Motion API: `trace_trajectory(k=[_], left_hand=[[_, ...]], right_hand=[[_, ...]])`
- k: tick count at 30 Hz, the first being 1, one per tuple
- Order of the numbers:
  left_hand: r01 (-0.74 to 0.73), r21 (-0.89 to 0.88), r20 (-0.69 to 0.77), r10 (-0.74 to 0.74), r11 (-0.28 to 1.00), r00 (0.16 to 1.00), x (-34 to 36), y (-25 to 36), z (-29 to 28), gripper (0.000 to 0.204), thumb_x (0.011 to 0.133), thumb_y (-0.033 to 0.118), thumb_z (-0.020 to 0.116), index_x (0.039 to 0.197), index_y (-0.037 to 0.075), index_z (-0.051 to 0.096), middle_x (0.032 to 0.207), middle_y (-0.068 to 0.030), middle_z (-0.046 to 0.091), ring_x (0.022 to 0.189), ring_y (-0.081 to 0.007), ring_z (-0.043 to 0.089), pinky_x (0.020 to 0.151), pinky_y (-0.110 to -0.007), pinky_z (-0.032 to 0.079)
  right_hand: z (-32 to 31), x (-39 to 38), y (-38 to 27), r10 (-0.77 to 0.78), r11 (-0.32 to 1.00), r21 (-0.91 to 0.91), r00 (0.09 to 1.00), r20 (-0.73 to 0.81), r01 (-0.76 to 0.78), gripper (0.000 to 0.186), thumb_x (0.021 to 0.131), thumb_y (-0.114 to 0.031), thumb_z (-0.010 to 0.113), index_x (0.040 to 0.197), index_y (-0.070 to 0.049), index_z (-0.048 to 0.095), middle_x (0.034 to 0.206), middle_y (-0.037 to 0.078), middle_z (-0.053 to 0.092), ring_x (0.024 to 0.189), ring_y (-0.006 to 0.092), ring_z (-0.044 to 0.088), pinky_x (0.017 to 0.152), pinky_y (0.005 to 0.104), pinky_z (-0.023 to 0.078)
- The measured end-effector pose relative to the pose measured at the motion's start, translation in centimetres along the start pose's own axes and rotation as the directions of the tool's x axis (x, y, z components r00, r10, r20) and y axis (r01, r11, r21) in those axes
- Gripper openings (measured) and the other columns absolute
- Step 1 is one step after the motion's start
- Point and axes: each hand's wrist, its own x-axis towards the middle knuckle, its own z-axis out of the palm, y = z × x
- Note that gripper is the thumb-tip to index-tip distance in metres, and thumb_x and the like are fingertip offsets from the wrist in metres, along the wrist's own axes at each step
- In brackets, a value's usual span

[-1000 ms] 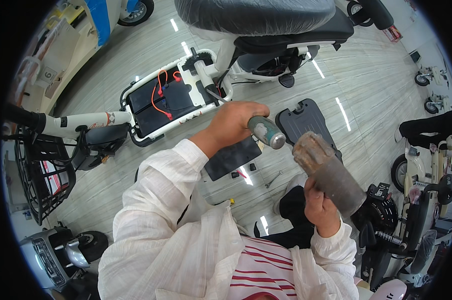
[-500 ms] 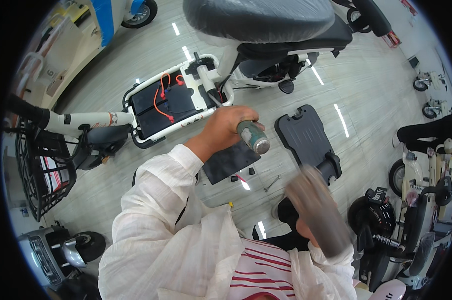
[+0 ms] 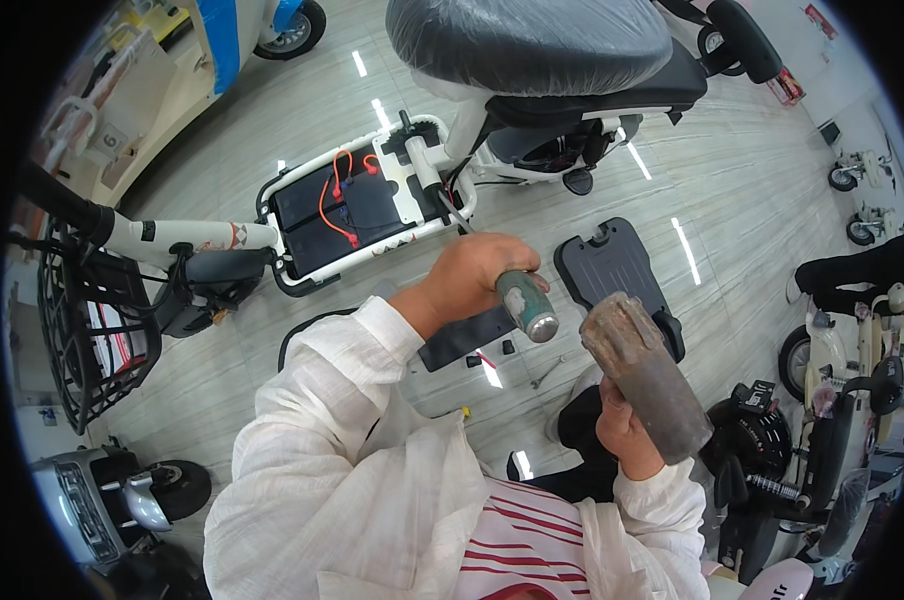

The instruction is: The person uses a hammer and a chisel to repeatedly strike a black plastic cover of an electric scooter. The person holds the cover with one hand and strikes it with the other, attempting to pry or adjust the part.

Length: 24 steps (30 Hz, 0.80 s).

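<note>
My left hand (image 3: 472, 277) is wrapped round the worn green handle of a screwdriver (image 3: 525, 303), whose metal butt end points back toward me. Its shaft runs from the fist to the white frame of an electric scooter (image 3: 317, 275), near the seat post; the exact contact point is hard to see. In my right hand (image 3: 627, 432) is a mallet (image 3: 652, 385) with a thick, scuffed brown-grey cylindrical head, raised to the right of the screwdriver's butt and apart from it. The head hides most of the mallet's handle. Black batteries (image 3: 317, 235) with orange wires lie in the scooter's open floor frame.
A black footboard cover (image 3: 617, 270) lies on the floor to the right, with a wrench (image 3: 548, 371) and a dark flat panel (image 3: 462, 345) nearby. The plastic-wrapped seat (image 3: 532, 45) overhangs the far side. Other scooters (image 3: 832, 440) stand at right; a wire basket (image 3: 97, 340) is at left.
The mallet was blurred by motion and now shows sharply, a little higher in the view. The whole scene has shifted slightly; my left hand keeps its hold on the screwdriver.
</note>
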Motion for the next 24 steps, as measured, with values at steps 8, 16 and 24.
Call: trace_trajectory(k=[8,16,24], left_hand=[[-0.040,0.024,-0.033,0.041,0.999,0.999,0.2,-0.6,0.7,0.019,0.078,0.018,0.076,0.084,0.008,0.061,0.074,-0.0074,0.062,0.069,-0.0291,0.062,0.059,-0.038,0.046],[-0.017,0.051,-0.043,0.019,0.999,0.999,-0.3,-1.0,0.0,0.022,0.073,0.014,0.080,0.080,0.006,0.061,0.072,-0.0071,0.060,0.065,-0.0271,0.059,0.056,-0.035,0.046],[0.102,-0.052,-0.072,-0.106,0.993,0.992,-3.4,-0.1,-3.3,0.031,0.070,0.014,0.085,0.072,0.005,0.055,0.076,-0.0075,0.056,0.066,-0.0240,0.054,0.059,-0.034,0.043]], right_hand=[[1.7,0.0,1.5,-0.138,0.988,0.068,0.990,-0.024,0.140,0.020,0.073,-0.011,0.073,0.089,-0.006,0.061,0.076,0.009,0.060,0.063,0.0273,0.060,0.052,0.0349,0.044],[1.2,1.0,1.2,-0.227,0.966,0.113,0.973,-0.041,0.231,0.036,0.066,-0.015,0.082,0.089,-0.004,0.056,0.063,0.009,0.059,0.050,0.0269,0.060,0.046,0.0324,0.045],[1.5,1.9,1.0,-0.145,0.957,0.246,0.988,-0.052,0.153,0.033,0.068,-0.014,0.080,0.087,-0.005,0.056,0.063,0.011,0.060,0.052,0.0270,0.063,0.047,0.0309,0.047]])
